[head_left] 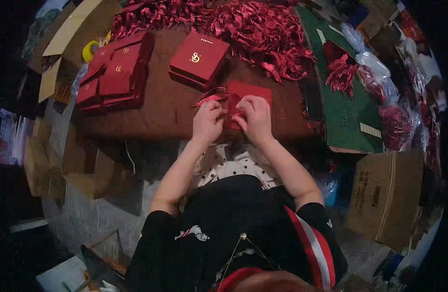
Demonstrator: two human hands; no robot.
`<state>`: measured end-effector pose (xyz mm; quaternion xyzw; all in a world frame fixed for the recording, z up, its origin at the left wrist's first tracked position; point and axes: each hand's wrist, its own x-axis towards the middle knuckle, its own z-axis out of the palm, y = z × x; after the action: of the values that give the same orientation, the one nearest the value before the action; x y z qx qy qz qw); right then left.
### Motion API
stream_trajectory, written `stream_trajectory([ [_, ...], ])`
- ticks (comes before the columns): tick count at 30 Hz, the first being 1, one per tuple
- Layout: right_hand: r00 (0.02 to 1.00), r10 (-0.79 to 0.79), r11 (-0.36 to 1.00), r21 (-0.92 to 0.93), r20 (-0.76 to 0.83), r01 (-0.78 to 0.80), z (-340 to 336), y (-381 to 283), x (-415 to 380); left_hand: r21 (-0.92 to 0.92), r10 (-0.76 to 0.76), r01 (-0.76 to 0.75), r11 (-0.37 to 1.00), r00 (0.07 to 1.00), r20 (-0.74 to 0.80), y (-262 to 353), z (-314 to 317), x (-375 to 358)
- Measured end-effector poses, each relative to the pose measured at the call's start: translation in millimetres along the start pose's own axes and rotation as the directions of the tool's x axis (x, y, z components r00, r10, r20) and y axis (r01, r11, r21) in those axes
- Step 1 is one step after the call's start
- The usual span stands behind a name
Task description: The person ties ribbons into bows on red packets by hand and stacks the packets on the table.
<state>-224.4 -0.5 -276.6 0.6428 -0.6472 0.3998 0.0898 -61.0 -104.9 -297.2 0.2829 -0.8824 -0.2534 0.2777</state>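
A flat red card piece (pixel 262 91) lies on the brown tabletop (pixel 160 114) near its front edge. Over its right part is my right hand (pixel 255 118), its fingers curled and pinched at the card. My left hand (pixel 209 120) is at the card's left side, fingers closed around a red ribbon (pixel 209 100) whose loose ends stick out above it. Just behind my hands stands a stack of red cards (pixel 197 56) with gold lettering on top. What exactly lies between my right fingertips is hidden.
Several red packets (pixel 118 73) lie in piles at the left. A large heap of red ribbons (pixel 263 34) covers the back. On the right are a green board (pixel 345 112) with a ribbon bundle (pixel 341 73) and a cardboard box (pixel 384 194) below.
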Motion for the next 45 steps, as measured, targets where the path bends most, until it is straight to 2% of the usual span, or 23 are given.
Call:
stream_trajectory([
  [2,0.996,0.076,0.986,-0.148,-0.043,-0.081,-6.7,0.8,-7.1,0.017,-0.042,0.042,0.999,0.999,-0.005,2.4,-12.9,-0.5],
  [5,0.972,0.199,0.973,-0.140,0.124,-0.182,-6.2,18.6,-12.0,0.131,0.075,-0.062,0.989,0.993,-0.092,-8.0,-22.7,-6.5],
  [6,0.984,0.163,0.979,-0.137,0.078,-0.151,-7.9,20.0,-12.8,0.187,0.135,-0.110,0.976,0.983,-0.125,-10.1,-27.9,-8.1],
  [8,0.985,0.152,0.973,-0.186,0.080,-0.135,-10.3,26.6,-13.3,0.236,-0.079,0.135,0.962,0.969,-0.232,-13.5,-60.3,-11.1],
  [10,0.979,0.182,0.967,-0.198,0.095,-0.161,-14.3,28.0,-16.1,0.256,-0.143,0.226,0.940,0.941,-0.306,-43.0,-81.9,-21.9],
  [13,0.984,0.127,0.958,-0.273,0.124,-0.089,-10.6,29.9,-19.9,0.267,-0.147,0.231,0.936,0.943,-0.300,-42.9,-80.0,-34.7],
  [14,0.990,0.075,0.972,-0.229,0.117,-0.046,-9.0,33.2,-22.9,0.232,-0.208,0.269,0.935,0.944,-0.258,-47.5,-77.0,-37.4],
  [15,0.994,0.026,0.981,-0.192,0.106,-0.005,-9.6,36.3,-26.6,0.275,-0.163,0.242,0.931,0.946,-0.281,-50.2,-73.6,-39.1],
  [17,0.944,-0.052,0.988,-0.122,0.325,0.096,-32.0,29.9,-27.5,0.343,-0.131,0.206,0.917,0.964,-0.229,-47.9,-68.4,-39.5],
  [18,0.887,-0.058,0.989,-0.095,0.459,0.114,-42.7,23.3,-30.2,0.359,-0.065,0.169,0.918,0.956,-0.285,-45.3,-63.4,-39.7],
  [21,0.832,-0.209,0.938,-0.134,0.515,0.319,-54.5,42.8,-54.8,0.239,-0.136,0.211,0.948,0.945,-0.297,-49.1,-60.3,-41.6],
  [22,0.865,-0.297,0.900,-0.185,0.404,0.395,-68.1,40.2,-56.3,0.282,-0.112,0.205,0.937,0.943,-0.313,-59.4,-55.4,-45.8],
  [25,0.942,-0.325,0.899,-0.284,0.082,0.335,-123.4,44.9,-52.8,0.312,-0.075,0.176,0.934,0.947,-0.311,-60.1,-53.4,-47.4],
  [29,0.963,-0.224,0.803,-0.589,-0.150,0.095,-212.2,87.4,-60.1,0.306,-0.075,0.166,0.938,0.955,-0.288,-58.4,-54.0,-44.4],
  [32,0.983,-0.124,0.841,-0.540,-0.132,0.034,-262.9,142.3,-95.9,0.308,-0.081,0.167,0.936,0.959,-0.272,-60.7,-56.1,-42.8],
  [33,0.992,0.021,0.827,-0.556,-0.122,-0.086,-273.4,158.4,-117.3,0.298,-0.114,0.191,0.935,0.960,-0.255,-61.3,-56.5,-42.3],
  [34,0.969,0.200,0.900,-0.362,-0.147,-0.241,-277.6,180.5,-143.6,0.306,-0.149,0.218,0.927,0.961,-0.233,-57.6,-58.8,-40.8],
  [36,0.944,0.328,0.885,-0.355,0.016,-0.301,-293.2,201.4,-161.8,0.322,-0.169,0.234,0.917,0.961,-0.217,-52.5,-63.1,-37.7],
  [38,0.829,0.537,0.816,-0.345,0.158,-0.463,-299.5,205.1,-158.6,0.329,-0.163,0.223,0.918,0.966,-0.199,-49.8,-68.0,-33.6],
  [39,0.868,0.468,0.805,-0.485,0.166,-0.342,-301.3,206.7,-158.0,0.319,-0.173,0.225,0.921,0.968,-0.184,-46.7,-71.1,-31.3],
  [41,0.964,0.245,0.709,-0.697,0.104,-0.105,-289.3,183.8,-121.0,0.352,-0.026,0.117,0.929,0.967,-0.253,-39.9,-75.4,-21.8],
  [42,0.991,0.137,0.685,-0.722,-0.009,-0.101,-270.8,167.8,-97.0,0.383,0.051,0.064,0.921,0.958,-0.283,-34.4,-77.5,-14.2],
  [45,0.996,-0.013,0.846,-0.529,0.089,0.058,-211.6,138.4,-33.7,0.380,0.213,-0.087,0.921,0.929,-0.303,-27.5,-71.0,16.5],
])
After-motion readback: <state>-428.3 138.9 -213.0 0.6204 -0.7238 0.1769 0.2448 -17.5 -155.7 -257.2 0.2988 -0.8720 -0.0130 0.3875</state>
